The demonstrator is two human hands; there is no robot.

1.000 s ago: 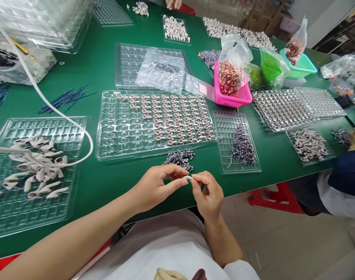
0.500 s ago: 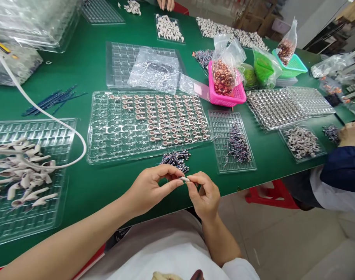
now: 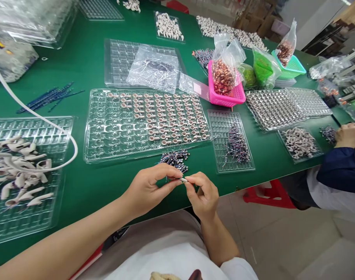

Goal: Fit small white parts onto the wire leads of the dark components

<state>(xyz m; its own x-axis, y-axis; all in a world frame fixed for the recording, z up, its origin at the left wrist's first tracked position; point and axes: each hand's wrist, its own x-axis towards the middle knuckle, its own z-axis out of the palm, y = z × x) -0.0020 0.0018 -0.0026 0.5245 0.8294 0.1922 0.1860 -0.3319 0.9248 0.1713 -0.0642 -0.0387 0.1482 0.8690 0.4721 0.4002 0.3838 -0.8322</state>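
My left hand point(image 3: 154, 186) is closed in a pinch on one end of a small white stemmed piece point(image 3: 183, 180), which looks like an earphone shell. From the other side, my right hand point(image 3: 203, 194) pinches the same piece between thumb and fingertips. Much of it is hidden by the fingers. Just beyond my fingertips lies a pile of thin dark wired parts point(image 3: 174, 159) on the green table point(image 3: 107, 181). Behind that pile, a clear plastic tray point(image 3: 107, 136) holds rows of similar white stemmed shells point(image 3: 174, 118), filling its right part.
On the left, a clear tray point(image 3: 53, 132) carries loose white shells point(image 3: 26, 171), with a white cable point(image 3: 74, 146) looping over it. Right of centre are a tray of wired parts point(image 3: 237, 144) and a pink basket point(image 3: 227, 100). A co-worker's hand point(image 3: 347, 135) is at far right.
My hands keep their pinch on the white piece with barely any shift. The view has drifted slightly, and another person's hand at the top edge is gone from sight.
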